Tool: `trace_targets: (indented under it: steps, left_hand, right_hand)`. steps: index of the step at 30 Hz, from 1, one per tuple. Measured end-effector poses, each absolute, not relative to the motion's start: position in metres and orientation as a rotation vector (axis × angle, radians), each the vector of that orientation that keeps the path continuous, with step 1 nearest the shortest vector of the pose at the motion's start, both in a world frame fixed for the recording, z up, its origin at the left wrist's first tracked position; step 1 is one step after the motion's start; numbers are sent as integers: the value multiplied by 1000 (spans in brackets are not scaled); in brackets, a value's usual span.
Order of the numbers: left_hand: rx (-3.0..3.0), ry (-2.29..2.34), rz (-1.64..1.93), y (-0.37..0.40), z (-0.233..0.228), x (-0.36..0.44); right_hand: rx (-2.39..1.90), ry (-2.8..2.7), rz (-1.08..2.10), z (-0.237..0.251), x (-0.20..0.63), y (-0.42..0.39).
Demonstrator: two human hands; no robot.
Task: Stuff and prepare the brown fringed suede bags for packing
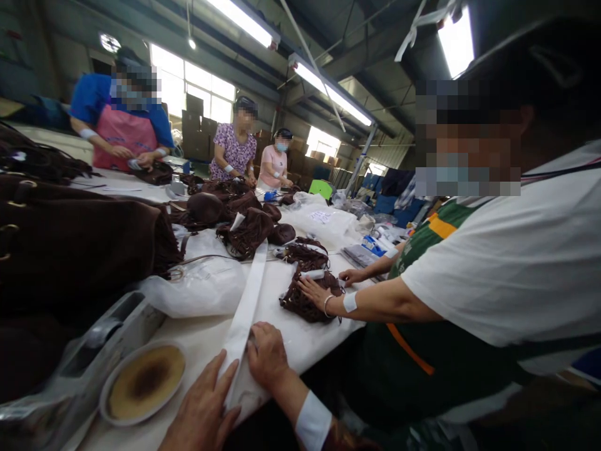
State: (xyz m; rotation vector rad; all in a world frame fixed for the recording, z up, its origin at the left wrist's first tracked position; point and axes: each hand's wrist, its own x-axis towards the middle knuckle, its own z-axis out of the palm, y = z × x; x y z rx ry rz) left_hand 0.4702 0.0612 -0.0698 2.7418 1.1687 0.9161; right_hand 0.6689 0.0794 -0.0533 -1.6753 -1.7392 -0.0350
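Table (300,341) packed with brown bags (70,244); white strip (246,307) runs from the pile to your edge. You're mid-smoothing it: left hand (204,407) flat, fingers spread, right hand (267,357) curled, pinning it. Next likely needs a firm pinch on the end

Bright ceiling tube lights (328,91) and blown-out windows (197,84) glare at the top, lighting the hall evenly. Shadows on the white table (286,313) are soft. Wide-lens distortion bends the edges; the near-left corner is blurred, and faces are pixelated.
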Motion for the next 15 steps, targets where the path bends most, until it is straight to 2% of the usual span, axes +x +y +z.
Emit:
trace_targets:
  steps: [15]
  left_hand:
    - [2867,1102,945,58,-63,466]
  right_hand:
    - [-1745,-1766,82,-35,666,77]
